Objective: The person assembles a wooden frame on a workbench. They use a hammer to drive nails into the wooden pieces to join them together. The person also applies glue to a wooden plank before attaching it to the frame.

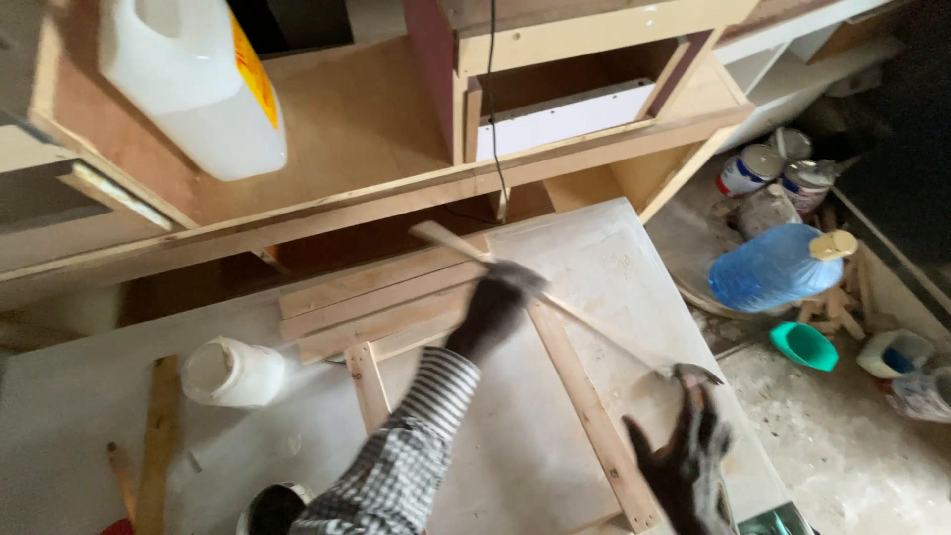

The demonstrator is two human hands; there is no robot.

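My left hand (492, 302), in a checked sleeve, is shut around a long thin wooden handle (441, 241). The handle slants across a white board (594, 258) and ends in a dark metal head (693, 374), like a hammer's. My right hand (684, 466) hovers just below that head with its fingers spread and nothing in it. A frame of wooden battens (589, 406) lies on the board under both hands. Several flat slats (376, 297) sit side by side at the frame's far end.
A white plastic tub (233, 372) stands at the left of the board, with a loose wooden strip (156, 446) beside it. Behind is a plywood cabinet (357, 129) carrying a white jerrycan (198, 79). On the floor at right are a blue bottle (773, 267), a green bowl (802, 345) and tins (748, 168).
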